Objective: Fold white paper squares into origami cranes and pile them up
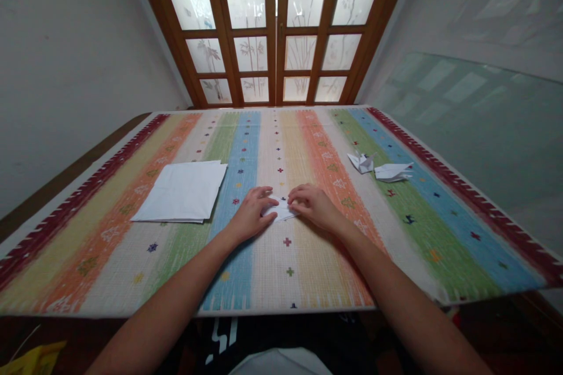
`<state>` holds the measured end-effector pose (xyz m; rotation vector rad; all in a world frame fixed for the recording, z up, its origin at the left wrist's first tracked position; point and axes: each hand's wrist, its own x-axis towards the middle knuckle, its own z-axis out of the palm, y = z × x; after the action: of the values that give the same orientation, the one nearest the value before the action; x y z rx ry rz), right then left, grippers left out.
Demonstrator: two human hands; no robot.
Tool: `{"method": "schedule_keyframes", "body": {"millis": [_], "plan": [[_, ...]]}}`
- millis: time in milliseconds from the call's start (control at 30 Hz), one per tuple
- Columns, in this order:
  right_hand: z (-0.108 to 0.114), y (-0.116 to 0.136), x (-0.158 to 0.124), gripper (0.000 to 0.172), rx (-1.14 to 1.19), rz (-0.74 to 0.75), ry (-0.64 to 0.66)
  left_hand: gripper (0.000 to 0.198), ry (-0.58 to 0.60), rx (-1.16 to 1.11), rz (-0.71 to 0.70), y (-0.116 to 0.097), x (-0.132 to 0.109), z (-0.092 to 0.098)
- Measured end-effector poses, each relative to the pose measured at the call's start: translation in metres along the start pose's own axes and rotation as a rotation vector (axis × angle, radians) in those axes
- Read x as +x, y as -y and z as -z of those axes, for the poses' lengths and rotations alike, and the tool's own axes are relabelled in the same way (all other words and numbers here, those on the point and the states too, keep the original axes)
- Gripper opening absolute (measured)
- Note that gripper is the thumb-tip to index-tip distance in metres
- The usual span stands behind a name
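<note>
Between my two hands, near the middle of the table, is a small piece of folded white paper [284, 211]. My left hand [255, 211] has its left side pinched between thumb and fingers. On the other side, my right hand [313, 205] closes its fingertips on the paper's right part. The fingers cover parts of the paper, so its full shape is hidden. To the left lies a stack of white paper sheets [181, 192]. Two folded white paper figures, one pointed like a crane [361, 162] and one flatter [393, 172], rest at the right.
A striped, patterned cloth [288, 258] covers the table. Beyond its far edge stand wooden doors with glass panes [275, 41]. A pale glass board [475, 129] leans by the right wall. Something yellow [37, 357] shows low at the left.
</note>
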<state>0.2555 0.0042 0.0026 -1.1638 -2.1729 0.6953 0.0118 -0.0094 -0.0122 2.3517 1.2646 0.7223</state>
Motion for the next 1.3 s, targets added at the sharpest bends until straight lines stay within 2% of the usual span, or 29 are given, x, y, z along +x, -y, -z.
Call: {"method": "schedule_keyframes", "body": {"millis": [167,300,567,767,967,1100,1200,1300], "plan": [[-0.004,-0.005,0.0,0.017,-0.021,-0.011,0.108,0.03,0.079,0.133,-0.07,-0.007,-0.002,0.002],[-0.006,-0.004,-0.001,0.018,-0.067,-0.009,0.115,0.038,0.155,0.126,-0.148,-0.013,-0.002,0.002],[0.001,0.002,-0.004,0.016,-0.09,0.02,0.163,0.039,0.208,0.178,-0.093,-0.015,-0.002,0.005],[0.003,0.002,-0.007,0.016,-0.061,0.057,0.166,0.036,0.195,0.116,-0.114,-0.012,-0.003,0.006],[0.01,0.006,-0.009,0.007,-0.001,0.046,0.234,0.029,0.038,-0.142,-0.047,-0.005,-0.002,0.011],[0.014,0.008,-0.009,0.025,-0.048,0.047,0.226,0.013,0.058,-0.089,-0.083,-0.007,-0.002,0.012],[0.015,0.009,-0.009,0.018,-0.037,0.009,0.243,0.02,0.063,-0.072,-0.088,-0.01,-0.003,0.008],[0.014,0.01,-0.01,0.014,0.019,-0.029,0.251,0.026,0.088,-0.138,-0.032,-0.014,-0.005,0.006]]}}
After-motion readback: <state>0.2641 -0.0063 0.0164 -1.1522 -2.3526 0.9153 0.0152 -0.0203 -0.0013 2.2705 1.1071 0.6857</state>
